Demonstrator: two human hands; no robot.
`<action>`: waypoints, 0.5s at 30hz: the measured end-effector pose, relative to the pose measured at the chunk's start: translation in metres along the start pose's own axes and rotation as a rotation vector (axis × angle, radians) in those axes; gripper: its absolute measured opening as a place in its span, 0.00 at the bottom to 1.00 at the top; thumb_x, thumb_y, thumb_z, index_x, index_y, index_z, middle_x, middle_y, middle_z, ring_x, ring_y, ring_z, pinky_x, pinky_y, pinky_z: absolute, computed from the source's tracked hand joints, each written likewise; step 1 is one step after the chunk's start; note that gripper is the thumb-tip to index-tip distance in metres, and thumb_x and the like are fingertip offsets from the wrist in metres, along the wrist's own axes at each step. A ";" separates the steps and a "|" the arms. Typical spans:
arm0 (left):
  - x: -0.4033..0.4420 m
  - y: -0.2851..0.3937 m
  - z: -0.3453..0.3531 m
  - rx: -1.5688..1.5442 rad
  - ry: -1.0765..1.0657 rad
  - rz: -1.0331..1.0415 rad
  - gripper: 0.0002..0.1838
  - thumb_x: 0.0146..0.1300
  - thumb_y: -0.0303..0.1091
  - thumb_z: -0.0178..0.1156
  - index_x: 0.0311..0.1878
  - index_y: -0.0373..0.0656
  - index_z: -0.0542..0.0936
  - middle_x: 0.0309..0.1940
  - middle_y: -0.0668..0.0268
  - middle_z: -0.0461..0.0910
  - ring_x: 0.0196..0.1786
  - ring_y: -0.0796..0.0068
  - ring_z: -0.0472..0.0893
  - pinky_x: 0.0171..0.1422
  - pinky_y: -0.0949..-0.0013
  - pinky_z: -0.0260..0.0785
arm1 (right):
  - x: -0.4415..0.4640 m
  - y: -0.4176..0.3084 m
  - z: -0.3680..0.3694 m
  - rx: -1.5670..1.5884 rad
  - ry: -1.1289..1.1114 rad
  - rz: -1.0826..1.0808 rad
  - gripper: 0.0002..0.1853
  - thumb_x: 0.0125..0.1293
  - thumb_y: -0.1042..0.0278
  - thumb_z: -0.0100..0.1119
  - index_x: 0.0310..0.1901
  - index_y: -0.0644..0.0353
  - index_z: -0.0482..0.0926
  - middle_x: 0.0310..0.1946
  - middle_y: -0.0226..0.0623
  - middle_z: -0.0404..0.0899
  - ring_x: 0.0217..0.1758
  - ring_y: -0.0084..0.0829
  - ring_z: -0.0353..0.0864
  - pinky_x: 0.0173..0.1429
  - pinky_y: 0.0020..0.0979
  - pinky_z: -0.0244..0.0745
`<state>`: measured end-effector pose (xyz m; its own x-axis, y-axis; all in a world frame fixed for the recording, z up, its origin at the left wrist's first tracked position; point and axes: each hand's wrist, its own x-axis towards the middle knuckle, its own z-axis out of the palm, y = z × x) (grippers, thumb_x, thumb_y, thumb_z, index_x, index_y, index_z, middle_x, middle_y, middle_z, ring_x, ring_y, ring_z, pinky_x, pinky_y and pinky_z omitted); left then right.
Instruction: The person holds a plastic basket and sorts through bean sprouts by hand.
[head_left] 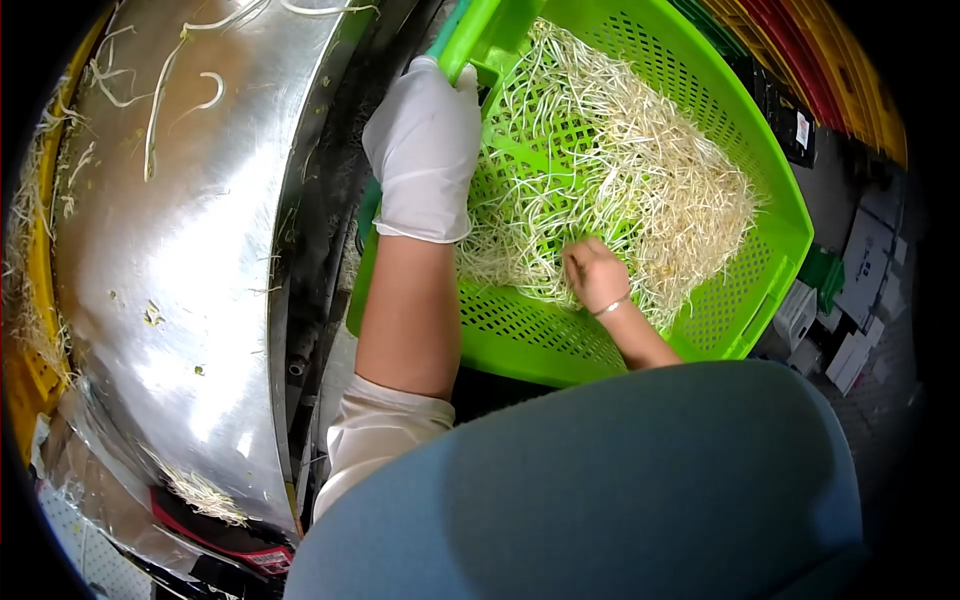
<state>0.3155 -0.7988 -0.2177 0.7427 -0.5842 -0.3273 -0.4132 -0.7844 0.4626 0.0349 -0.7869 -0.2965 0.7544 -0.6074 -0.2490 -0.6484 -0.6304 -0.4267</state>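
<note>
A bright green perforated plastic basket [780, 235] is tilted beside a metal surface. Pale bean sprouts [690, 190] are heaped along its right side, with a thinner scatter to the left. My left hand [425, 125], in a white glove, is wrapped round the basket's rim at the upper left. Low in the basket, my right hand [597, 275] is bare, with a bracelet at the wrist. Its fingers are curled in close against the sprouts; whatever is between them is hidden.
The shiny metal table [190, 270] on the left carries loose sprouts and a small clump [205, 497] near its lower edge. Yellow crates [860, 80] stand at the upper right. White boxes [865, 265] lie on the floor at right. A blue-clothed leg [640, 480] fills the bottom.
</note>
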 end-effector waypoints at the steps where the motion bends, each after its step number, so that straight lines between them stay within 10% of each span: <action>1: 0.000 0.001 0.000 -0.008 -0.030 -0.013 0.19 0.59 0.49 0.51 0.36 0.41 0.76 0.29 0.57 0.79 0.35 0.55 0.78 0.38 0.59 0.68 | 0.002 0.007 0.005 0.004 0.048 0.063 0.04 0.50 0.72 0.58 0.30 0.55 0.77 0.28 0.35 0.77 0.29 0.35 0.78 0.30 0.31 0.74; 15: 0.001 -0.002 0.003 -0.003 0.002 -0.002 0.19 0.58 0.49 0.52 0.37 0.41 0.76 0.30 0.56 0.79 0.35 0.54 0.78 0.39 0.59 0.69 | 0.029 -0.001 0.024 -0.001 0.181 -0.177 0.04 0.46 0.71 0.62 0.25 0.54 0.76 0.21 0.33 0.70 0.25 0.35 0.72 0.29 0.32 0.70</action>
<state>0.3153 -0.7986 -0.2212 0.7449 -0.5818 -0.3265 -0.4100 -0.7853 0.4639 0.0596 -0.7923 -0.3240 0.8258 -0.5639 -0.0103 -0.5078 -0.7355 -0.4485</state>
